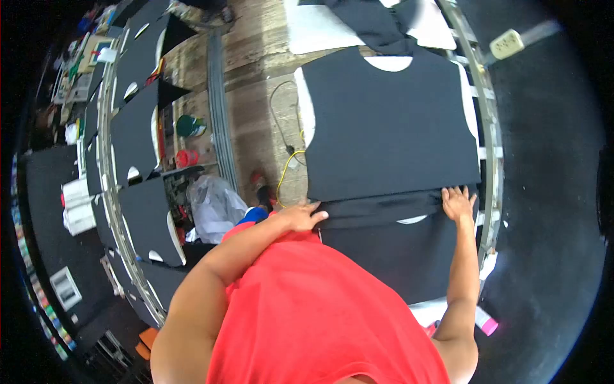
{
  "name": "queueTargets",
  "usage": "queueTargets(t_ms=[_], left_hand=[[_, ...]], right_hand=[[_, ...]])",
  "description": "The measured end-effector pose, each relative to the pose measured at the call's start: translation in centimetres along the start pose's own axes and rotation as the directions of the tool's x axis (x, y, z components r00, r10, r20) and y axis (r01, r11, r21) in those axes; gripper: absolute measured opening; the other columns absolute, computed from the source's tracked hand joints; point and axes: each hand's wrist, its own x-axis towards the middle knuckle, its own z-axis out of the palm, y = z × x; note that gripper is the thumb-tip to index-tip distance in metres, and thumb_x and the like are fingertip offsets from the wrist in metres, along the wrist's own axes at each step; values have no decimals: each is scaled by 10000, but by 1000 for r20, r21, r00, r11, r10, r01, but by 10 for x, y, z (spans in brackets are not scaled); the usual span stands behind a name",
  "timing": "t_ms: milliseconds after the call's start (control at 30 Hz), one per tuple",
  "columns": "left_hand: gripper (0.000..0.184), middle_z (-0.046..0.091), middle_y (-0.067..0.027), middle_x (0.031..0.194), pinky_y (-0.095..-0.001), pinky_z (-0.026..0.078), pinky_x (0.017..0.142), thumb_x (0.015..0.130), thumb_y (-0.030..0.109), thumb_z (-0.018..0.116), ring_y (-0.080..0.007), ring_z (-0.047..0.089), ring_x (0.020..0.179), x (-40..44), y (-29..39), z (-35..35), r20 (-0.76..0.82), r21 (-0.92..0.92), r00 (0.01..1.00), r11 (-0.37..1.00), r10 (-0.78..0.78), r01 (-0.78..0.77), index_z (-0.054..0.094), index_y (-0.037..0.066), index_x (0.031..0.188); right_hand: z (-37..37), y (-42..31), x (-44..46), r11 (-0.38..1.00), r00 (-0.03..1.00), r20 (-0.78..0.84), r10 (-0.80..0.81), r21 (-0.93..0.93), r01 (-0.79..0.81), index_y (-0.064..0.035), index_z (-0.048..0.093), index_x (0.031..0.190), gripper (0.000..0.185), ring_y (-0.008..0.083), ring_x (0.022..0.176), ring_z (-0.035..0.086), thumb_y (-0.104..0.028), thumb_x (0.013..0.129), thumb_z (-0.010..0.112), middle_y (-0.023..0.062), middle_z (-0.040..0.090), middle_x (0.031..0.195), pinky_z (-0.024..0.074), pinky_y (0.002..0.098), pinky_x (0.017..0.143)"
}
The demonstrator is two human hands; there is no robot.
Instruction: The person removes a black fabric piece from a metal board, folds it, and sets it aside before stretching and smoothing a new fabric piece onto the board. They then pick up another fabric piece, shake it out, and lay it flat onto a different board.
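A black shirt-shaped fabric panel [390, 128] lies spread over a white board [305, 105], whose rim shows at the neck and armholes. My left hand [302, 216] rests at the panel's lower left corner, thumb and forefinger apart; its other fingers are partly hidden. At the lower right corner my right hand [458, 203] lies on the cloth with fingers spread. Between the hands runs a bunched black strip of cloth [377, 209]. Nearer my body is a second black panel [390, 256].
A metal rail [491, 141] runs along the right of the boards. More black panels [135, 128] lie on a rack to the left. On the floor are a yellow cable [282, 176], a green can [190, 126], a red container [187, 158] and a clear plastic bag [214, 208].
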Motion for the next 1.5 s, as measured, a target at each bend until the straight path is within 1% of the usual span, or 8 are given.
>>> queueTargets(t_ms=[200, 367, 467, 633, 900, 967, 1167, 1500], left_hand=[[886, 453, -312, 1385, -409, 323, 1115, 937, 684, 282, -399, 417, 1329, 33, -11, 1, 54, -9, 993, 995, -101, 102, 448, -75, 1364], [713, 569, -272, 1286, -415, 417, 1031, 868, 541, 593, -371, 542, 1229, 57, -52, 12, -19, -278, 996, 958, -85, 76, 555, -39, 1281], [569, 650, -175, 1186, -360, 454, 978, 798, 247, 743, -273, 615, 1102, 31, -17, -18, -80, -642, 990, 766, -118, 39, 560, -36, 1256], [366, 676, -49, 949, -262, 474, 716, 778, 124, 766, -120, 613, 813, 20, -17, -33, 38, -878, 997, 475, -73, 68, 607, 18, 1089], [260, 683, -68, 780, -306, 460, 557, 841, 240, 717, -173, 619, 616, 35, -23, -11, 250, -645, 945, 693, -209, 323, 649, 4, 925], [410, 709, -176, 836, -381, 532, 674, 770, 275, 767, -323, 693, 759, 41, -12, -6, -69, -192, 971, 958, -230, 213, 642, -56, 977], [513, 617, -288, 1150, -409, 491, 926, 719, 270, 773, -383, 607, 1096, 66, -55, 18, -377, -271, 923, 962, -72, -36, 608, -52, 1083], [440, 595, -219, 1099, -396, 479, 931, 750, 214, 705, -354, 604, 1060, 27, -58, -18, -266, -169, 945, 974, -190, 149, 594, -18, 1107]], right_hand=[[-4, 17, 23, 990, 978, 160, 136, -64, -127, -87, 479, 1408, 612, 414, 1465, 99, -430, 957, 249, 162, 294, 1550, 23, 672, 1128], [-22, 66, 44, 848, 879, -173, 444, 398, -350, -25, 705, 994, 356, 401, 1037, 637, -304, 849, 539, 241, 675, 1043, 491, 486, 935], [-20, 84, 76, 863, 666, -691, 281, 485, 140, -5, 681, 859, 161, 394, 836, 642, -145, 821, 612, 218, 662, 846, 513, 456, 780], [-45, 70, 125, 814, 703, -684, 195, 513, 273, -54, 676, 1042, 281, 326, 881, 654, -179, 790, 671, 165, 667, 1000, 520, 395, 817], [-76, 67, 156, 819, 881, -420, 217, 570, 70, -47, 621, 910, 249, 292, 816, 656, -160, 696, 680, 139, 666, 811, 505, 375, 749], [-81, 69, 154, 755, 918, -341, 203, 652, 75, -41, 600, 865, 233, 248, 793, 643, -171, 692, 686, 114, 658, 791, 497, 358, 730], [-63, 109, 161, 813, 974, -196, 111, 582, 25, -43, 658, 943, 295, 229, 828, 638, -214, 708, 709, 111, 683, 840, 496, 348, 762], [-52, 60, 103, 856, 646, -677, 352, 512, 70, 43, 587, 1113, 343, 401, 1118, 584, -193, 866, 613, 264, 597, 1210, 455, 441, 988]])
